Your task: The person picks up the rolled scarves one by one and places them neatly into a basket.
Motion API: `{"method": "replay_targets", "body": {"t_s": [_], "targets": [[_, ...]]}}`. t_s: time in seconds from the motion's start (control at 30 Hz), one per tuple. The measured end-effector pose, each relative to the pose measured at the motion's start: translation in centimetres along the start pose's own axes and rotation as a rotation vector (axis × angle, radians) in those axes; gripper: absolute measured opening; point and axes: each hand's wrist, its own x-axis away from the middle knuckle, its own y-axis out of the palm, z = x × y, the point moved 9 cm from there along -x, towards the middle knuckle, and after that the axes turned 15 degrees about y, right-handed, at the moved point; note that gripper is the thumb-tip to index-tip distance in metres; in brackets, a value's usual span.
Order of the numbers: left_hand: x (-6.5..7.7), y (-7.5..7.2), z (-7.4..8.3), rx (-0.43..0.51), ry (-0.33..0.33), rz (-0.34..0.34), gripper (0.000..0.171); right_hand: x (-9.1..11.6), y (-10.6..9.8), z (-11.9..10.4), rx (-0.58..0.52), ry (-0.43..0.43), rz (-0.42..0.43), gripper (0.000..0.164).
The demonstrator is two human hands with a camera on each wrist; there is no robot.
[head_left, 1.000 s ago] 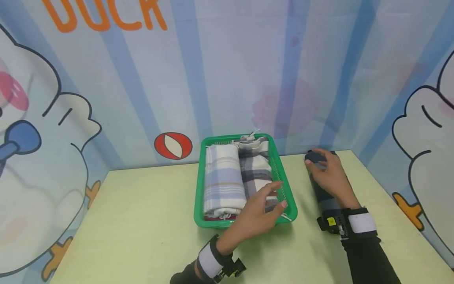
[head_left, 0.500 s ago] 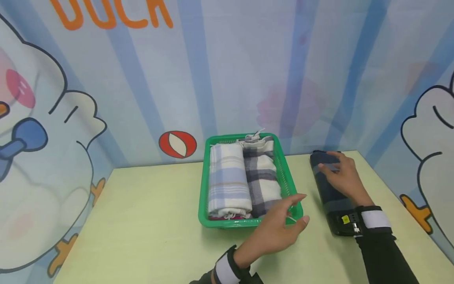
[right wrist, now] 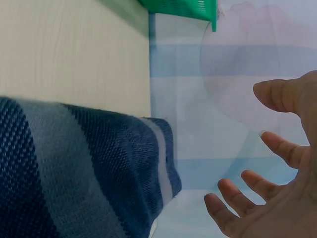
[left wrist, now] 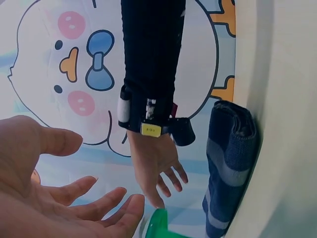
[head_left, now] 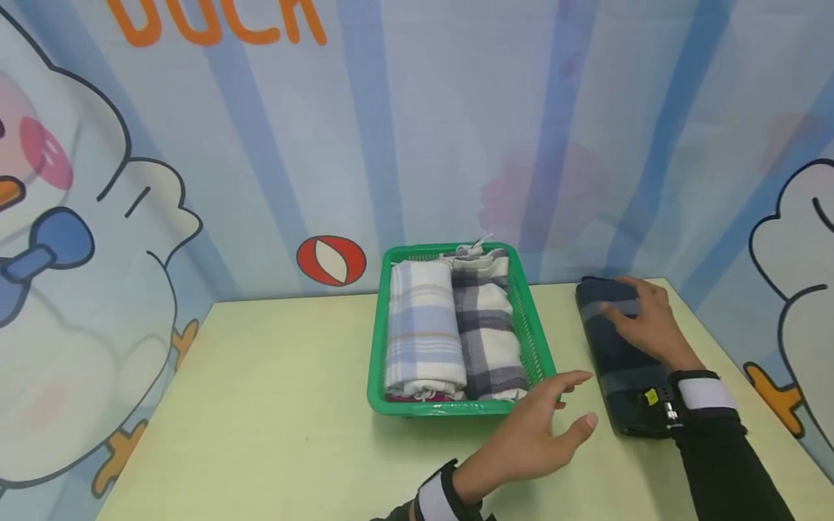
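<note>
A rolled dark blue cloth with lighter stripes (head_left: 609,340) lies on the table at the right. My right hand (head_left: 654,325) hovers over its right side, fingers spread and bent loosely; the right wrist view shows a gap between fingers and cloth. My left hand (head_left: 531,441) is at the front right corner of a green basket (head_left: 443,409), thumb and fingers apart, holding nothing. Inside the basket, a white and light blue plaid cloth (head_left: 426,325) lies rolled on the left, and a grey and white plaid cloth (head_left: 485,325) on the right.
The pale yellow table (head_left: 293,391) meets a printed backdrop (head_left: 443,130) along its back edge. A bit of dark red cloth (head_left: 449,396) peeks out under the light blue plaid roll. Both wrists wear camera straps.
My left hand has moved right and nearer to me, off the basket's inside. My right hand has shifted slightly right over the dark blue cloth. The head view has turned a little left.
</note>
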Motion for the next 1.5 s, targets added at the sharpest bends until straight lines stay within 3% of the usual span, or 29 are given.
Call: {"method": "replay_targets", "body": {"t_s": [0.37,0.7,1.0,1.3,1.5], "targets": [[-0.9,1.7,-0.3,-0.081,-0.004,-0.050,0.053,-1.9,-0.1,1.6,0.076,0.006,-0.002,0.071],[-2.1,3.2,-1.4,-0.156,-0.009,-0.108,0.056,-3.0,-0.1,3.2,0.060,0.034,-0.012,0.073],[-2.0,5.1,-3.5,-0.066,-0.116,-0.195,0.060,-3.4,1.0,4.7,0.099,0.069,-0.061,0.075],[-1.9,5.5,-5.4,-0.016,-0.160,-0.173,0.060,-3.7,2.4,6.5,0.117,0.087,-0.118,0.077],[-2.0,5.7,-6.5,0.010,-0.200,-0.155,0.060,-4.6,2.5,7.8,0.095,0.116,-0.099,0.077]]}}
